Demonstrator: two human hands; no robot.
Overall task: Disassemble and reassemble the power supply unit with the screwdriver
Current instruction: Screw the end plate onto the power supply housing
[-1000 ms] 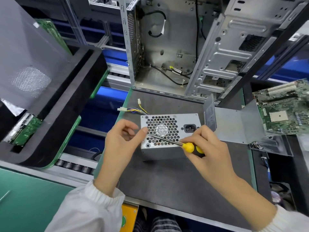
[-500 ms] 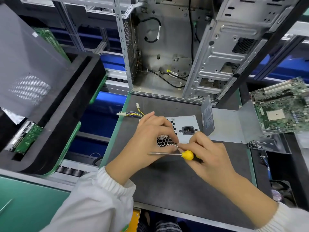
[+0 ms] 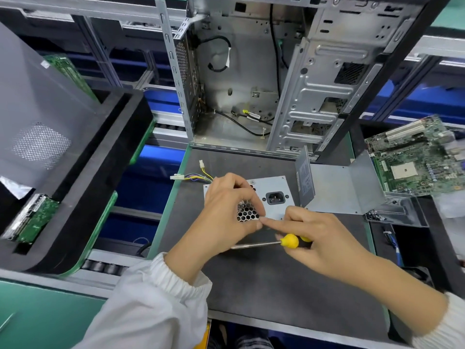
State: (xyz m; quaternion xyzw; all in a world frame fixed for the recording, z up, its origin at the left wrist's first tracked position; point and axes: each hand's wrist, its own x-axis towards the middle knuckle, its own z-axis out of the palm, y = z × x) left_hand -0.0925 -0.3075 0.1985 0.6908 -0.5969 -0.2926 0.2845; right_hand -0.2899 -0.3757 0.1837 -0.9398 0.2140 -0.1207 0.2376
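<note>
Power supply unit: grey metal box on the dark bench, rear face up. Judged rigid, fairly heavy, sharp-edged; best held by its side walls, clear of the wire bundle. Left hand rested curled upon the fan grille, fingertips meeting the right's. Right hand gripped the yellow-handled screwdriver. Open computer case behind held loose cables.

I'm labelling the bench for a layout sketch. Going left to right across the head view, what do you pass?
Black foam tray → white plug → left hand → power socket → right hand with the screwdriver → bent metal cover → green circuit board.
</note>
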